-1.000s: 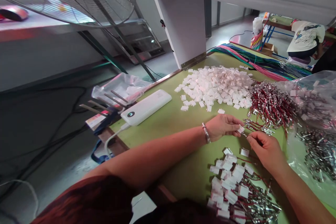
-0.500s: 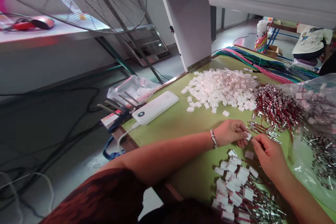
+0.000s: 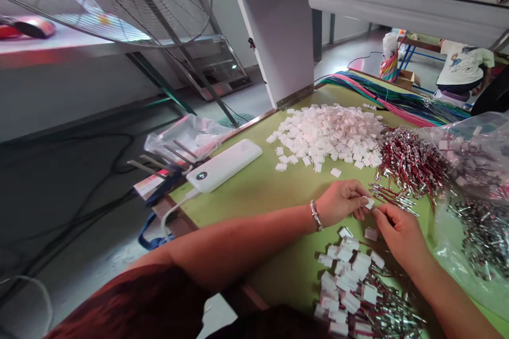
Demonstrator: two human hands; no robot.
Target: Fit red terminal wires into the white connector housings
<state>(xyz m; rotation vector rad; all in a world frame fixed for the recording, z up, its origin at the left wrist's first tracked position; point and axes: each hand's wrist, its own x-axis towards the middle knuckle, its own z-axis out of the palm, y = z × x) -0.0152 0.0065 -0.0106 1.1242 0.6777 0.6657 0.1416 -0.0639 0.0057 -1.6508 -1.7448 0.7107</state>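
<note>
My left hand (image 3: 345,202) is closed in a pinch on a small white plastic connector housing (image 3: 369,203). My right hand (image 3: 401,230) is right beside it, thumb and finger pressed together at the housing's edge; what they hold is too small to make out. Just beyond the fingers lie several loose short red wires with metal terminals (image 3: 393,198). Below my hands, a single white housing (image 3: 371,234) rests near a heap of white housings with red wires (image 3: 350,280), the wires' metal ends pointing right.
A large pile of white housings (image 3: 330,135) lies at the back, beside a heap of red wires (image 3: 413,161). Clear plastic bags (image 3: 473,169) of parts stand at right. Coloured cables (image 3: 389,98), a white power bank (image 3: 226,164) and a fan (image 3: 159,0) surround the work. A person (image 3: 463,66) crouches beyond.
The whole view has shifted slightly left as the camera turned. My hands keep nearly the same pose around the white housing.
</note>
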